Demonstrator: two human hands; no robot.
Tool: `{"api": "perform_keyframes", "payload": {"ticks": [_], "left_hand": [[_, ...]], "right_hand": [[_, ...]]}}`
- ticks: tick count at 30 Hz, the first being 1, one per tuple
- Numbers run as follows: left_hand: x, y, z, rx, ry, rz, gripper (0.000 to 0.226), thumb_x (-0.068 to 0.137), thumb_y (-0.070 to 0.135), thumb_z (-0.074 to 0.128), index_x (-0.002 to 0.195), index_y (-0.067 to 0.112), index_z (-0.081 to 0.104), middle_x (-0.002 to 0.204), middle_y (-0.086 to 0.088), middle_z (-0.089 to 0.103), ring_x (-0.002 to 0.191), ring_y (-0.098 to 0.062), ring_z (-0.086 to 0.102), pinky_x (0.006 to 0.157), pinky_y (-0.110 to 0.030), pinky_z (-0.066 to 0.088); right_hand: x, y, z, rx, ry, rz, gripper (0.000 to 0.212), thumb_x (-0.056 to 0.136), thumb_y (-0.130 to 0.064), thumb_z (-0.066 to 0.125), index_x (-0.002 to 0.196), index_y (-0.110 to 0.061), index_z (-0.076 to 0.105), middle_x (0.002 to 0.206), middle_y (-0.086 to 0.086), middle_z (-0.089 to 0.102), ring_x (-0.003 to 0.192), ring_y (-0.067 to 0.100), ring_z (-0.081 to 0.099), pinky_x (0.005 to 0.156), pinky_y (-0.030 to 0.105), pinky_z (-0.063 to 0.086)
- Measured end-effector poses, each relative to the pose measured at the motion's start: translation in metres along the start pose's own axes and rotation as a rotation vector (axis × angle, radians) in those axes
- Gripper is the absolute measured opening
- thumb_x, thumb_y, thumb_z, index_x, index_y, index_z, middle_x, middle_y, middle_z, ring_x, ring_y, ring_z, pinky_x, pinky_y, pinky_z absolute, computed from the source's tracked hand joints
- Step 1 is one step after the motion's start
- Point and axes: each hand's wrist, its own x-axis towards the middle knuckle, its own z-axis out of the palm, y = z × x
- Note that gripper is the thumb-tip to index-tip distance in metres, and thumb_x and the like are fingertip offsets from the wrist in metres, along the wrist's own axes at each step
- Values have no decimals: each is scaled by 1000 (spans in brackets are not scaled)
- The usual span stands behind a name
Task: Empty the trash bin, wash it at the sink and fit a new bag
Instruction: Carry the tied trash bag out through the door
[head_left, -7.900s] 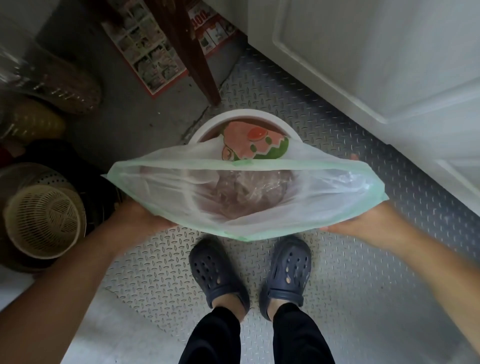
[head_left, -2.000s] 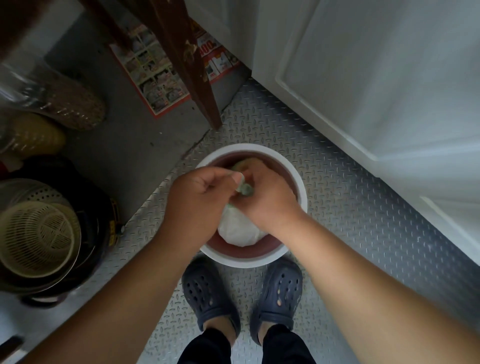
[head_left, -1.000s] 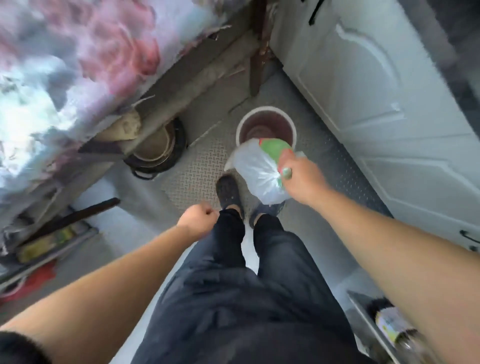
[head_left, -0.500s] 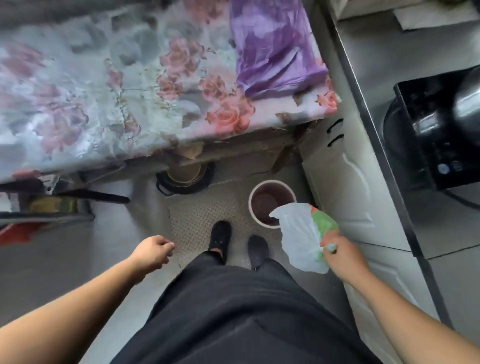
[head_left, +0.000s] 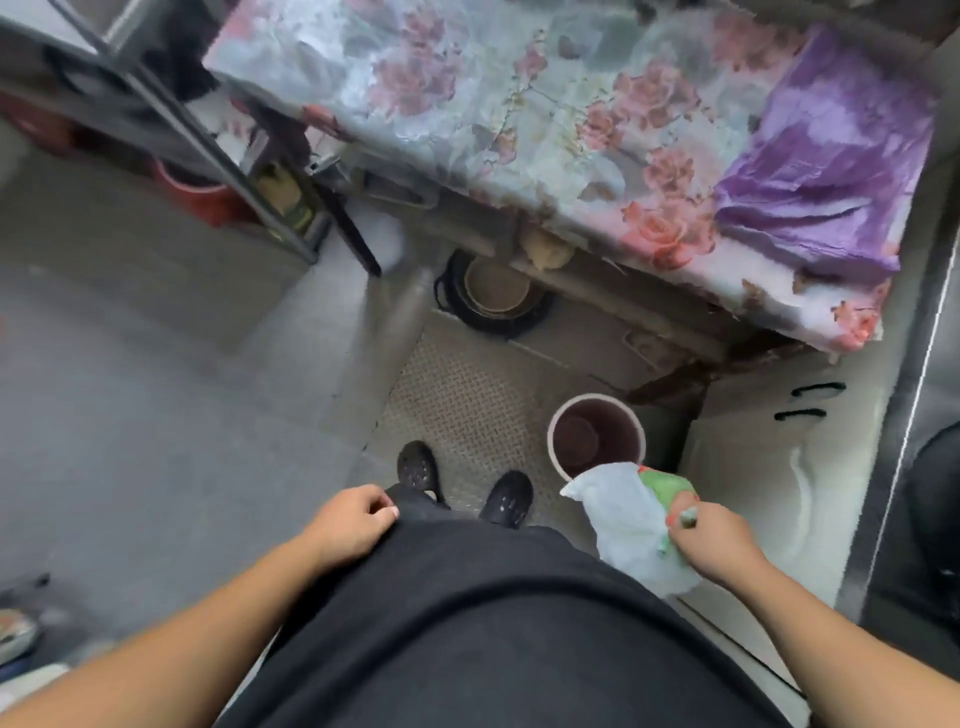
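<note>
The right hand (head_left: 711, 535) grips the tied neck of the full trash bag (head_left: 631, 525), which hangs clear of the bin (head_left: 563, 465) standing bare on the floor by the cabinet corner. The left hand (head_left: 348, 522) hangs loosely curled, holding nothing. Carry the bag by its knot, away from the legs, to avoid drips or tearing.

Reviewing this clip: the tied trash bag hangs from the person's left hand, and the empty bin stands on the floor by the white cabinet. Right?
Not quite. The head view shows the right hand gripping the tied trash bag; the left hand holds nothing. The rest stands: the bin stands empty on the floor beside the white cabinet.
</note>
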Motion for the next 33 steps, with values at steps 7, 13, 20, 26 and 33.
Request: {"api": "perform_keyframes", "payload": {"ticks": [7,13,20,26,33], "left_hand": [[-26,-101,29,-573,119,-256,17,97,22,57,88,9,65,74,-8,62,67,-23,55,71,-36,51],[-55,-193,55,-820,198,-364,21,96,27,57,88,11,68,82,-8,68,77,-22,68,83,-46,58],[-109,-312,72,-891,162,-479,26,99,25,54,77,12,59,74,-9,63,69,-22,61,77,-38,57],[-133,-406,46,-1027,300,-641,32,100,15,52,69,7,55,68,-12,54,55,-19,45,49,-20,34],[-119,-446,3,-1086,355,-673,31,99,22,55,69,12,55,66,-10,53,58,-20,44,56,-29,28]], "right_hand": [[15,-106,-12,-282,-5,-307,4,88,-23,49,85,-22,51,65,-3,56,66,19,52,61,32,38],[4,-220,3,-469,2,-498,5,90,-22,51,90,-18,52,69,1,55,72,27,53,66,31,37],[-49,-358,38,-515,55,-574,42,95,-34,40,69,-11,62,73,10,68,77,33,64,74,36,52],[-77,-461,62,-536,69,-637,24,88,-20,54,69,-10,65,67,7,66,70,28,63,66,35,51],[-82,-556,81,-762,98,-661,25,90,-15,50,67,-12,57,64,3,60,64,23,59,56,29,43]]}}
